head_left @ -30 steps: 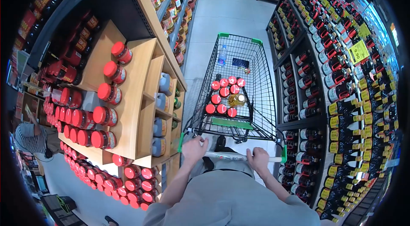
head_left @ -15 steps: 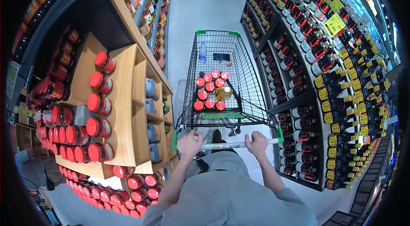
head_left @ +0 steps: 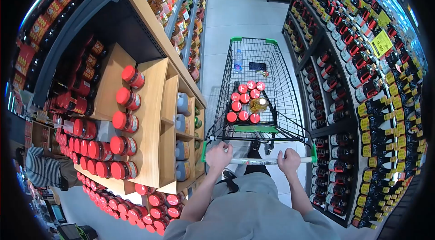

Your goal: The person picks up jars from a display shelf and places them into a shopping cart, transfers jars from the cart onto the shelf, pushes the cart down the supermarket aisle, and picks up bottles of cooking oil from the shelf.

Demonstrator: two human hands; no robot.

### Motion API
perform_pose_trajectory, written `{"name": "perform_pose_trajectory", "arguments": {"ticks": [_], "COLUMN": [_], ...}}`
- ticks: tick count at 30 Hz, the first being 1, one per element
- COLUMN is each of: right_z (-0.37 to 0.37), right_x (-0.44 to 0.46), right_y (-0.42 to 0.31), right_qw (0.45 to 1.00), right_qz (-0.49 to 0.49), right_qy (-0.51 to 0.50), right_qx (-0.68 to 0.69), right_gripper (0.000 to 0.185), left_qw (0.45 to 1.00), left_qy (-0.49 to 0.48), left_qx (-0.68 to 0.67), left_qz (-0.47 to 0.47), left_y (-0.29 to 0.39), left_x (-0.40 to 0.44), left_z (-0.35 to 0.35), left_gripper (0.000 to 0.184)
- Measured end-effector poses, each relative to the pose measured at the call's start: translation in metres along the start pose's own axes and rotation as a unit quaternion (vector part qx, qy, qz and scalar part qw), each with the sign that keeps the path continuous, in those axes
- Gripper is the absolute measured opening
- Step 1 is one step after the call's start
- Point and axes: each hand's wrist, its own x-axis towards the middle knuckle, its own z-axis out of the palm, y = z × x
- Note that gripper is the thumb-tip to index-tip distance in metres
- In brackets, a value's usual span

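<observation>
Both hands are closed on the handlebar point(head_left: 253, 161) of a black wire shopping cart point(head_left: 297, 99) with green corners. My left hand point(head_left: 219, 155) grips near the bar's left end, my right hand point(head_left: 288, 160) near its right end. Inside the cart stand several red-lidded jars point(head_left: 244, 98), grouped toward the near end. Beside them on the right is a bottle of yellow oil point(head_left: 258, 104). Farther forward lie a clear water bottle point(head_left: 238, 61) and a dark phone-like rectangle point(head_left: 258, 66). A small item next to the rectangle is too small to name.
On the left, a wooden display point(head_left: 152, 117) holds red-lidded jars point(head_left: 124, 145) and grey-blue jugs point(head_left: 182, 149). Dark bottles point(head_left: 340, 154) fill the right-hand shelves, with a yellow price sign point(head_left: 381, 43) above. The tiled aisle point(head_left: 244, 13) runs ahead. A person in a striped top point(head_left: 43, 167) is at far left.
The view has swung left, so cart and shelves sit farther right in the picture. The left display appears closer and my legs have shifted in a step. Both hands keep their grip.
</observation>
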Motion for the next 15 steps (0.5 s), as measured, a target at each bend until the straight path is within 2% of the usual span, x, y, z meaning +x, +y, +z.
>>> {"name": "perform_pose_trajectory", "arguments": {"ticks": [12,15], "right_z": [0.032,0.039], "right_x": [0.13,0.167], "right_y": [0.013,0.018], "right_qw": [0.998,0.997], "right_qz": [-0.029,-0.024], "right_qy": [-0.024,-0.064], "right_qx": [0.04,0.037], "right_gripper": [0.032,0.033], "left_qw": [0.998,0.997], "left_qy": [0.041,0.05], "left_qx": [0.025,0.026], "left_qz": [-0.045,-0.052], "left_y": [0.039,0.055], "left_x": [0.109,0.145], "left_z": [0.01,0.01], "left_gripper": [0.031,0.03]}}
